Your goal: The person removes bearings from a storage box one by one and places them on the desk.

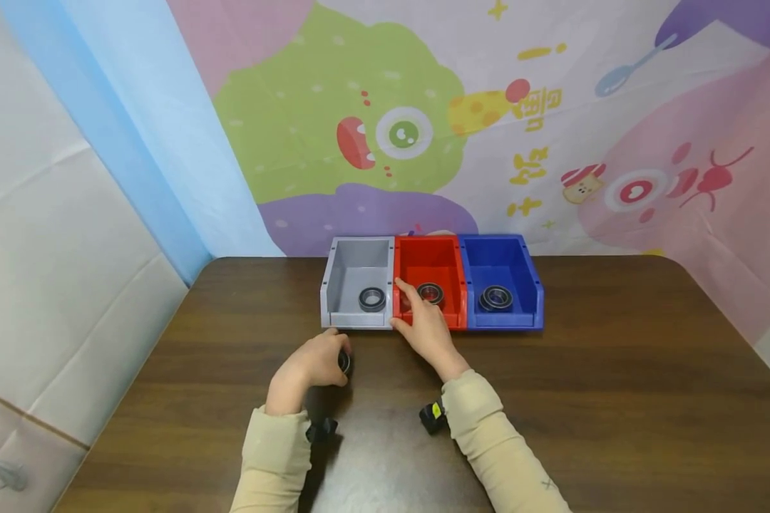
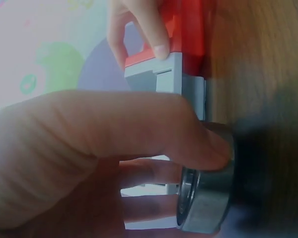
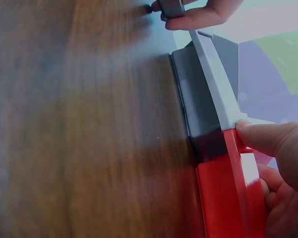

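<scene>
My left hand [image 1: 317, 360] pinches a black-and-metal ball bearing [image 2: 208, 198] between thumb and fingers, just above the table in front of the grey bin [image 1: 356, 320]. The bearing stands on edge in the grip. Over the red bin [image 1: 430, 322], my right hand [image 1: 428, 331] grips its front left corner where it meets the grey bin. Its thumb [image 3: 268, 136] lies on the front edge and the other fingers reach inside. One bearing [image 1: 372, 299] lies flat in the grey bin, another bearing [image 1: 430, 293] in the red bin, partly behind the right hand.
A blue bin [image 1: 532, 299] adjoins the red one on the right, with bearings [image 1: 496, 298] that look stacked or overlapping. The bins stand at the back of the brown wooden table [image 1: 616, 392], against a printed cloth [image 1: 359, 92]. Black devices sit at both wrists.
</scene>
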`<act>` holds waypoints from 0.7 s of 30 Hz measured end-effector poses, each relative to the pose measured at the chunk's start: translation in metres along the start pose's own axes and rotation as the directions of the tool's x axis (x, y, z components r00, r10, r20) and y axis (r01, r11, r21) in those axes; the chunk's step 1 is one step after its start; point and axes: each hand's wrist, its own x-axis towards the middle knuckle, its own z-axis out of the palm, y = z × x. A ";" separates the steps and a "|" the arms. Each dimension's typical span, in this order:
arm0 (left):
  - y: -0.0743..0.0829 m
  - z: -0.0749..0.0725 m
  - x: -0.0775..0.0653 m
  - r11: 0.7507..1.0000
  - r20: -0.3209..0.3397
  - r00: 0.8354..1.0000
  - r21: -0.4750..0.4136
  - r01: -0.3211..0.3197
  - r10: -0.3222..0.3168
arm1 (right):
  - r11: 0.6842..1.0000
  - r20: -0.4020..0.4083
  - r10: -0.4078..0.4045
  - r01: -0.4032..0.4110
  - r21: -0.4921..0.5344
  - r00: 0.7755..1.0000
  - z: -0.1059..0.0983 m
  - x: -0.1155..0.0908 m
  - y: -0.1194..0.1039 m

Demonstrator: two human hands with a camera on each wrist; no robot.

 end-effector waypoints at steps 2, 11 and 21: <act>0.001 0.000 -0.001 1.000 0.003 1.000 0.000 0.002 -0.002 | 1.000 0.004 -0.003 0.003 0.002 1.000 0.000 0.000 0.000; 0.004 -0.001 -0.002 1.000 0.048 0.999 -0.005 0.021 -0.021 | 1.000 0.003 0.002 -0.002 0.010 1.000 0.000 -0.001 0.000; 0.003 -0.001 -0.001 1.000 0.026 1.000 -0.001 -0.008 0.008 | 1.000 -0.001 0.004 -0.004 0.000 1.000 0.000 0.001 0.000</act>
